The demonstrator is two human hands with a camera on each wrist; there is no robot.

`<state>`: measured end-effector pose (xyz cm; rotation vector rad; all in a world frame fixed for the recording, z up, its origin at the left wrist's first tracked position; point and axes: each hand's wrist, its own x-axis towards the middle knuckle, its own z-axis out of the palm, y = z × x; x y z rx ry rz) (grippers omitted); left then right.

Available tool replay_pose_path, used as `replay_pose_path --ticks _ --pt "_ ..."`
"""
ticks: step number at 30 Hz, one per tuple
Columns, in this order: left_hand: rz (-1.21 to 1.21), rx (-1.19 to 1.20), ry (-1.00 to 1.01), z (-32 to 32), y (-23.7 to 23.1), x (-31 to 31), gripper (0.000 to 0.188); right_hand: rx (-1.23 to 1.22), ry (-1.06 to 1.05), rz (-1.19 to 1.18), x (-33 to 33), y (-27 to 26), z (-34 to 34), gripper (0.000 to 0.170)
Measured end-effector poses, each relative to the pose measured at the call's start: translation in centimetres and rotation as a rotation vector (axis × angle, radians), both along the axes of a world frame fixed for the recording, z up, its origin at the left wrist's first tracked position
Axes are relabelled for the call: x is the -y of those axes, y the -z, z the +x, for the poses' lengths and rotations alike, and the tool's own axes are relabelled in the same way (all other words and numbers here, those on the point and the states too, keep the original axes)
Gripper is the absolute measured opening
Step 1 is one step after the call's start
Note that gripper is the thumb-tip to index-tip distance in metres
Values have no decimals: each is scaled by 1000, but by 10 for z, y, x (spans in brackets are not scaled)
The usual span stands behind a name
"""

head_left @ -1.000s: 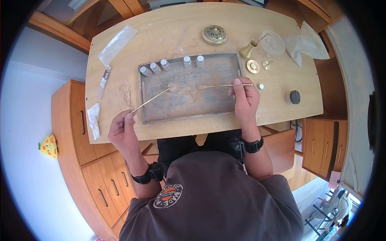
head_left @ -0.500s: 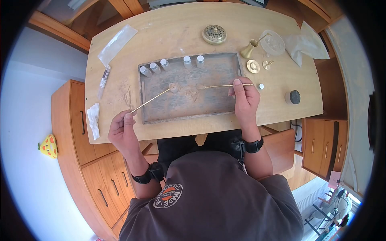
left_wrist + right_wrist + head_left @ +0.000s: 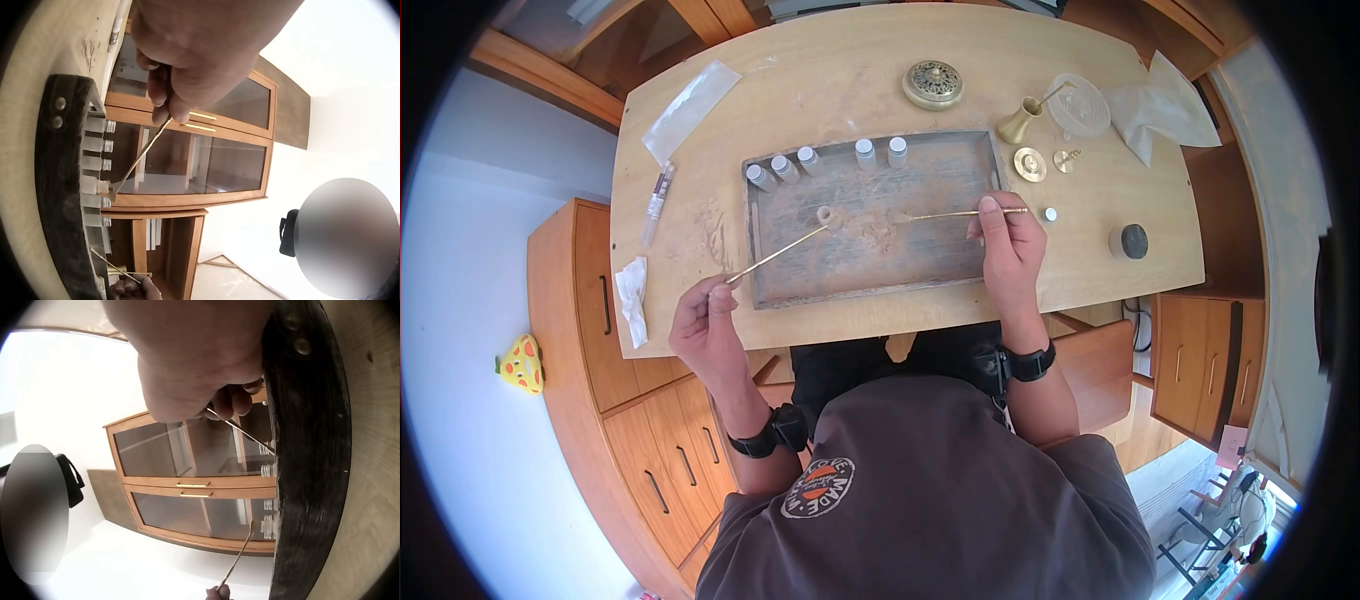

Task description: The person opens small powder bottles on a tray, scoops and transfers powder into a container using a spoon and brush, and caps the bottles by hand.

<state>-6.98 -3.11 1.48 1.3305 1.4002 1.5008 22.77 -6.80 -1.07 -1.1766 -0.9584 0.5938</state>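
My left hand (image 3: 708, 325) pinches the end of a slim brass stick (image 3: 778, 252) with a small flattened tip. That tip is right by an uncapped glass vial (image 3: 824, 214) standing in the dark wooden tray (image 3: 820, 299); the left wrist view shows the open vial (image 3: 91, 185) among capped ones. In my right hand (image 3: 1012, 245), thumb and fingers hold a second brass stick (image 3: 945, 214), pointing left over the tray. Its far end is low over the brown powder (image 3: 878, 235) on the tray floor and blends into it.
Capped vials (image 3: 809, 161) line the tray's back. Around it are a loose white cap (image 3: 1050, 215), brass burner (image 3: 933, 86), brass vase (image 3: 1020, 122), brass lids (image 3: 1029, 166), glass dish (image 3: 1080, 107), dark-lidded jar (image 3: 1130, 242), plastic bags (image 3: 693, 112) and crumpled tissue (image 3: 632, 300).
The left stick's tip has dropped from over the vial's mouth to just in front of it, toward the body, so the vial's mouth now shows. My right hand stays put.
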Motion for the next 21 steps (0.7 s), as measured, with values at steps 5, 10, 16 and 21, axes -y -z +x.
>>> replay_pose_path --ticks 5,10,16,21 --pt "29 -23 34 -1 0 4 12 -2 -6 -2 1 -1 0 15" --pt "97 -10 148 0 5 5 12 -5 12 -5 1 -2 -1 15" --pt "110 -123 163 4 13 5 12 6 69 53 5 -1 0 15" --pt "132 -256 143 16 10 4 12 -86 20 74 6 -1 0 17"
